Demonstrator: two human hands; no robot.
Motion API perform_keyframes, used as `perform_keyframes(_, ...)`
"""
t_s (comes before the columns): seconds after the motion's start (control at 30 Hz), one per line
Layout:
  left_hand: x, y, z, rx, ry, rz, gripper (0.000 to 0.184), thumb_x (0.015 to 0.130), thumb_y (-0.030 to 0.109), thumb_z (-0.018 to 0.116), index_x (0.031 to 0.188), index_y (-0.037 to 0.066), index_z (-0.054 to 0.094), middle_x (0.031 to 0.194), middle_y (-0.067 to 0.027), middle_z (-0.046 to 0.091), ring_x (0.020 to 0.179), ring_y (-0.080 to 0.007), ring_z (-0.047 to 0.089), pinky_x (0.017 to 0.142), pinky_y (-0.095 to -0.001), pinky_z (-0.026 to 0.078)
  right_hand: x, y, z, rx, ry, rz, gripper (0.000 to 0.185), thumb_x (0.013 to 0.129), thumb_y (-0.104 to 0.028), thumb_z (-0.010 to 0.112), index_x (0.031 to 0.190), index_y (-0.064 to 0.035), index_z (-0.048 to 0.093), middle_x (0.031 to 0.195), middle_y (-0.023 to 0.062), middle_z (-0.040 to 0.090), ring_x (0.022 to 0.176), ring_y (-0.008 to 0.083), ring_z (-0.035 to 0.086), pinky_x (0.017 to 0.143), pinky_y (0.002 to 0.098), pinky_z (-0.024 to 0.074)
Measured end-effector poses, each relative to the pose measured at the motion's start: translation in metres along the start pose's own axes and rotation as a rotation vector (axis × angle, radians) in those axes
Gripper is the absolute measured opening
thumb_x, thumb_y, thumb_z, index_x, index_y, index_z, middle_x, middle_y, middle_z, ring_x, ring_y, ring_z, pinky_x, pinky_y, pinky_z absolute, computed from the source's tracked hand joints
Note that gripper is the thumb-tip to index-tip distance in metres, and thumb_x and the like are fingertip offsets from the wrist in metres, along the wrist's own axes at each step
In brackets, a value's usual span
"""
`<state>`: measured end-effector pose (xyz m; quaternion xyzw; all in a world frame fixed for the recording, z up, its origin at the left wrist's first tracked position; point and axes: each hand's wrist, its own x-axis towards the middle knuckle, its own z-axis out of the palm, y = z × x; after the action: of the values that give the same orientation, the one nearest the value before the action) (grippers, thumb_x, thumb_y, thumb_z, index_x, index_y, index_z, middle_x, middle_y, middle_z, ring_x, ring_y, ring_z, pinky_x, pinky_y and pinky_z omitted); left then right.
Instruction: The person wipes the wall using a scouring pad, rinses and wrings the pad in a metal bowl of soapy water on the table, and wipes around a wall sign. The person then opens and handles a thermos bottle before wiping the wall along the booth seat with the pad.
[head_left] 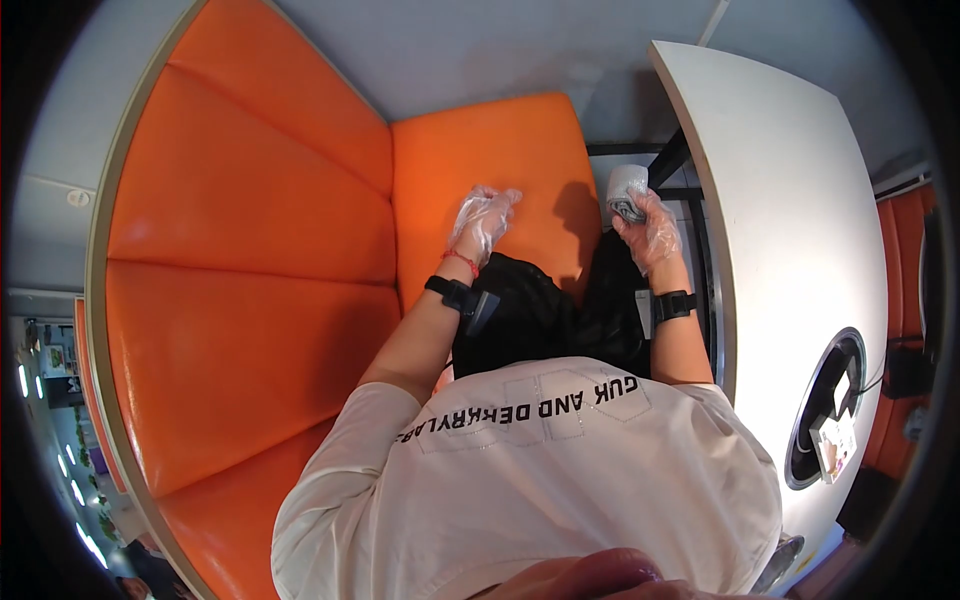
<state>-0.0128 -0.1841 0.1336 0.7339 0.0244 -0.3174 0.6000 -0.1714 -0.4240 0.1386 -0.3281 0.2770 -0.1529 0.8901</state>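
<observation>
My left hand (485,219), in a clear plastic glove, hovers over the orange seat cushion (490,140). Its fingers are loosely curled in, and I see nothing in them. A rolled grey-white cloth (627,185) is gripped by my right hand (653,232), which wears the same kind of glove. The cloth is held up between the seat's right edge and the white table (790,220). Each wrist carries a black strap with a device, and a red bracelet circles the left wrist.
A tall orange padded backrest (250,220) rises on the left, with a grey wall (480,50) behind the seat. Black table legs stand at the right. On the table are a dark round inset (850,370) and a small printed box (833,447).
</observation>
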Motion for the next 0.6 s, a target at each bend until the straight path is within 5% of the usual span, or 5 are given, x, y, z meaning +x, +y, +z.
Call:
perform_keyframes(0.33, -0.004, -0.004, 0.001, -0.034, 0.014, 0.034, 0.029, 0.087, 0.028, 0.073, 0.087, 0.012, 0.049, 0.071, -0.0017, 0.056, 0.061, -0.0118, 0.051, 0.056, -0.0286, 0.043, -0.003, 0.0, 0.004, 0.01, 0.071, -0.024, 0.045, 0.088, -0.007, 0.068, 0.129, -0.0005, 0.048, 0.108, 0.0139, 0.064, 0.09, 0.0257, 0.067, 0.062, 0.0331, 0.0579)
perform_keyframes(0.43, -0.01, 0.009, 0.001, 0.12, 0.009, -0.052, 0.024, 0.091, 0.023, 0.069, 0.095, 0.007, 0.052, 0.088, -0.006, 0.06, 0.08, -0.0134, 0.059, 0.074, -0.0284, 0.052, -0.009, -0.003, 0.012, 0.005, 0.038, -0.03, 0.046, 0.089, -0.008, 0.067, 0.131, -0.0012, 0.048, 0.109, 0.0131, 0.064, 0.092, 0.025, 0.067, 0.063, 0.033, 0.0576)
perform_keyframes(0.53, -0.017, 0.023, 0.004, 0.061, -0.035, -0.089, 0.024, 0.089, 0.024, 0.071, 0.09, 0.007, 0.053, 0.084, -0.0046, 0.059, 0.077, -0.0121, 0.058, 0.072, -0.0263, 0.051, -0.007, -0.007, 0.011, -0.113, 0.028, -0.014, 0.047, 0.09, -0.009, 0.066, 0.132, -0.0021, 0.048, 0.109, 0.0122, 0.064, 0.092, 0.0241, 0.066, 0.063, 0.0333, 0.0567)
perform_keyframes(0.57, -0.02, 0.019, 0.01, -0.029, 0.019, -0.001, 0.03, 0.09, 0.029, 0.071, 0.074, 0.017, 0.048, 0.06, 0.0032, 0.046, 0.049, -0.0077, 0.042, 0.047, -0.0273, 0.035, -0.002, -0.012, 0.008, -0.143, -0.018, 0.005, 0.047, 0.089, -0.01, 0.067, 0.132, -0.0034, 0.049, 0.109, 0.0112, 0.064, 0.091, 0.0228, 0.066, 0.064, 0.0334, 0.0567)
perform_keyframes(0.6, -0.017, 0.007, 0.015, -0.059, -0.029, 0.046, 0.03, 0.09, 0.029, 0.07, 0.073, 0.017, 0.048, 0.06, 0.0036, 0.046, 0.049, -0.0077, 0.041, 0.047, -0.0273, 0.034, 0.0, -0.018, -0.003, -0.179, 0.002, -0.022, 0.048, 0.088, -0.01, 0.068, 0.132, -0.004, 0.049, 0.109, 0.0108, 0.064, 0.091, 0.0222, 0.066, 0.065, 0.0331, 0.0568)
